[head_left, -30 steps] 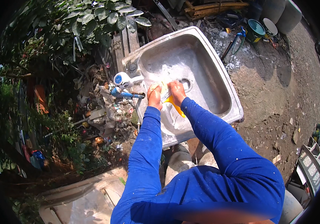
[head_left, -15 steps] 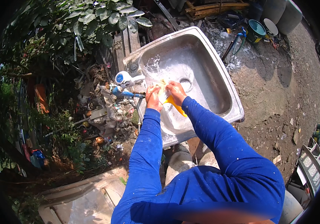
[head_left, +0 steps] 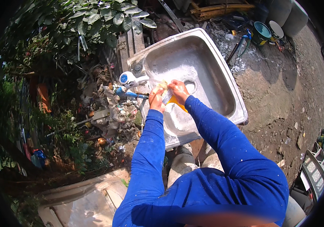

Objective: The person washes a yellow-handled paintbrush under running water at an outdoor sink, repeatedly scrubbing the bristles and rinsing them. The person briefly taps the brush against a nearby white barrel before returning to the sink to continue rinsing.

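Note:
Over the left side of a stained metal sink [head_left: 207, 56], my two hands work close together. My left hand [head_left: 156, 100] is closed round a small pale-yellow wad [head_left: 162, 85], perhaps a sponge or cloth. My right hand [head_left: 179, 90] pinches the other side, its fingers bent. A yellow-orange object [head_left: 178, 104] with a pale flat part sticks out between and below the hands; its kind is hard to make out. Just left of them, a white tap [head_left: 133, 80] with a round blue face points its spout toward my fingers. The fingers partly hide what they hold.
A blue pipe valve [head_left: 126, 92] joins the tap at the sink's left edge. Rubbish [head_left: 113, 113] and leafy plants [head_left: 105, 17] lie on the left. A green bucket [head_left: 262, 32] and a blue-handled tool [head_left: 241, 43] stand on the dirt at the far right.
The yellow-orange object has turned between my hands, and less of its length shows. A pale flat part is now visible beside it. Both hands stay near the spout.

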`<state>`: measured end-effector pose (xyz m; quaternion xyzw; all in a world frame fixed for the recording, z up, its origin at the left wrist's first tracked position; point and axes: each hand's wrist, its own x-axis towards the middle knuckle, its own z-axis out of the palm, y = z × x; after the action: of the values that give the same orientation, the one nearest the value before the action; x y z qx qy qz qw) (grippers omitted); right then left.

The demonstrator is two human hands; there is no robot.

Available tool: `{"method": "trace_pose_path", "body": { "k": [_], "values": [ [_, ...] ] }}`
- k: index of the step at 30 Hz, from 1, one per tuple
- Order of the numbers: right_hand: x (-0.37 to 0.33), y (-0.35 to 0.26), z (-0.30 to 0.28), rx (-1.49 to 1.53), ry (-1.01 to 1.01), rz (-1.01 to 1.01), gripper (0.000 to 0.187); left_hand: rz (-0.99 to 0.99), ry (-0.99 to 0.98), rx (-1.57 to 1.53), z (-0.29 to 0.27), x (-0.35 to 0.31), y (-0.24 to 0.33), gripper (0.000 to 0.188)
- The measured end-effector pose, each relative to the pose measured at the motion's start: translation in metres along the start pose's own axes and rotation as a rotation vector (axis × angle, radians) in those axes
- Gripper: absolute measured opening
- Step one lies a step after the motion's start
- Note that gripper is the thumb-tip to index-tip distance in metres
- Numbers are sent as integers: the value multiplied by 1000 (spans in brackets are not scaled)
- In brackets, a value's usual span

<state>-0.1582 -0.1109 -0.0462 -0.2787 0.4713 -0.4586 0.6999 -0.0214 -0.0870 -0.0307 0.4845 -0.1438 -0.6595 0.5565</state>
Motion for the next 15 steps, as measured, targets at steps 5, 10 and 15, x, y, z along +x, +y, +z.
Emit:
{"method": "trace_pose_path", "body": {
  "k": [5, 10, 15],
  "values": [
    [-6, -6, -23, -825, -200, -736, 17, 93, 40, -47, -3, -2, -1, 37],
    [-7, -14, -28, -842, -288, -659, 37, 49, 45, -178, -11, 0, -8, 45],
    [-17, -23, -15, -50, -113, 52, 22, -31, -22, -147, -12, 1, -26, 35]
  ]
}}
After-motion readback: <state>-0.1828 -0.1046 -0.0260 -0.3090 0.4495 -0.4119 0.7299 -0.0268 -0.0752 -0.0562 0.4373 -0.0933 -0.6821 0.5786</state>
